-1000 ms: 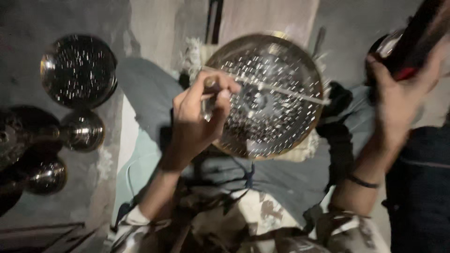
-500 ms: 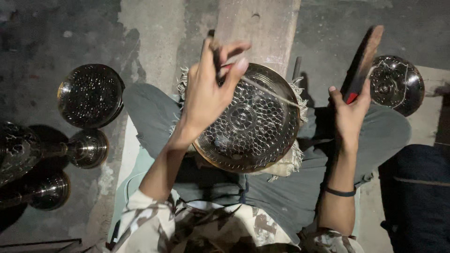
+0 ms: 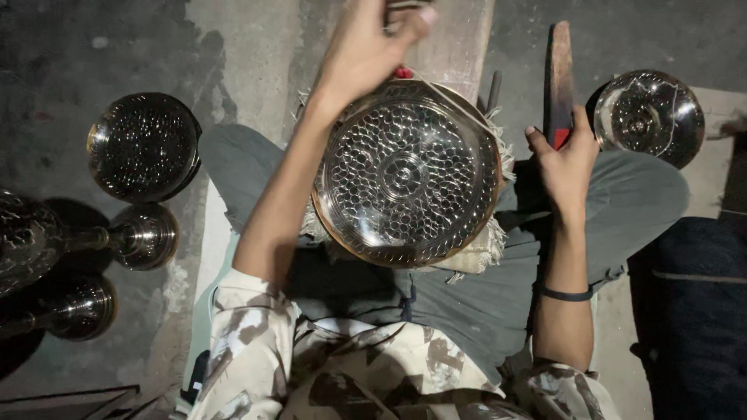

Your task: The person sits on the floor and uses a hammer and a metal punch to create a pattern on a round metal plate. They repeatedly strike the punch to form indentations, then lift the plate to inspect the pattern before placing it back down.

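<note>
— Item one, the main piece?
— Round metal plate (image 3: 406, 173), embossed all over with small dimples round a central rosette. It rests on a frayed cloth (image 3: 486, 247) across the seated person's lap, tilted a little toward the camera.

— Left hand?
— Left hand (image 3: 372, 45), raised beyond the plate's far rim, near the top edge of view. Grip closed round a thin tool; a slim rod or cord (image 3: 459, 105) slants down from it across the plate's upper right edge. What the tool is, cannot tell.

— Right hand?
— Right hand (image 3: 566, 163), just right of the plate, apart from it. Grip wrapped round a long flat wooden mallet (image 3: 559, 82) with red at the handle, standing upright. Dark band (image 3: 568, 294) on that wrist.

— Surroundings?
— Floor, left: one dimpled bowl (image 3: 144, 146), and goblet-shaped brass pieces (image 3: 144, 236) lying beside it. Floor, right: one shiny smooth bowl (image 3: 650, 117), near the mallet. A wooden plank (image 3: 455, 43) lies beyond the plate.
</note>
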`<action>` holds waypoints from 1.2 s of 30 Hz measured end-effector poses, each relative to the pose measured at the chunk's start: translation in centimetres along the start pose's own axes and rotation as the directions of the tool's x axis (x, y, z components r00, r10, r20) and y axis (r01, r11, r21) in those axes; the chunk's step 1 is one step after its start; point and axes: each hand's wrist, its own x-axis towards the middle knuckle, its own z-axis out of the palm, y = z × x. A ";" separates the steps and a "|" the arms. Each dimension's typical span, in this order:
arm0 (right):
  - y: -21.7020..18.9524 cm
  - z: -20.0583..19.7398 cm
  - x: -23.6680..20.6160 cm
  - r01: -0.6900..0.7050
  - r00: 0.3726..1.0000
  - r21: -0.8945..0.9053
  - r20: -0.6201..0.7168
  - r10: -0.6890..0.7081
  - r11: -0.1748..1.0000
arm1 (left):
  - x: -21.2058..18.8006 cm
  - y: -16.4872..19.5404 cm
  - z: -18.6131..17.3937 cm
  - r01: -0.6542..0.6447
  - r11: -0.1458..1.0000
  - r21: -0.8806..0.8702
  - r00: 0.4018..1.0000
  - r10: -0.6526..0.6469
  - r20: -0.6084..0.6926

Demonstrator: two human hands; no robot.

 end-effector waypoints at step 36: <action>0.3 4.0 -0.1 -0.076 0.992 -0.127 -0.112 0.062 0.989 | -10.7 -0.7 -5.0 -0.065 0.967 0.247 0.998 0.064 0.012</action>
